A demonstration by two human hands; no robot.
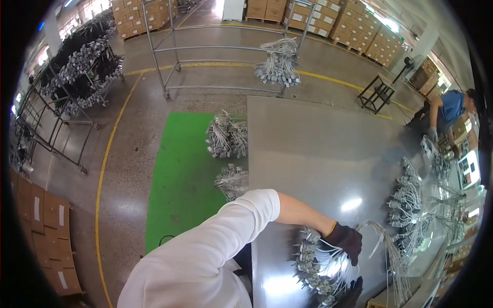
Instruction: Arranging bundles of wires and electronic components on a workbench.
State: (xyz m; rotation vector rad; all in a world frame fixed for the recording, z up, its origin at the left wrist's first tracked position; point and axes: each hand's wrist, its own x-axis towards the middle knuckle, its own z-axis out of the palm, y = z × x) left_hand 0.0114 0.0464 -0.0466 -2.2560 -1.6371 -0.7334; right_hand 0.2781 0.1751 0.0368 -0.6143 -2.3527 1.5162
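- Left hand [345,241]: dark glove, arm in a white sleeve reaching across from the lower left; fingers closed round the white wires of the cable bundle [319,267]
- Right hand [354,288]: dark glove, only partly seen at the lower edge, under the bundle and just below the left hand; cannot tell whether it grips or only supports
- Cable bundle: many thin white wires gathered at the left hand, ending in a curved row of grey connectors that hangs to its left and below; lower end cut off by the picture's edge; single connectors too small to make out
- Grey table [318,149]: glossy, glare spots near the hands; bundle is held just above its near part
- Loose wire strands [390,246]: just right of the left hand, trailing down
- Further harnesses [408,205]: laid in a line on the table, right of and beyond the hands
- Two harness heaps [226,136]: at the table's far left edge, well beyond the hands, over the green floor mat [179,174]
- Metal rack [205,49]: far ahead, one bundle hung on it
- Cardboard boxes [46,226]: far left, flat and closed, contents hidden
- Another person [452,110]: blue top, far right, bent over the table's end, distorted by the lens
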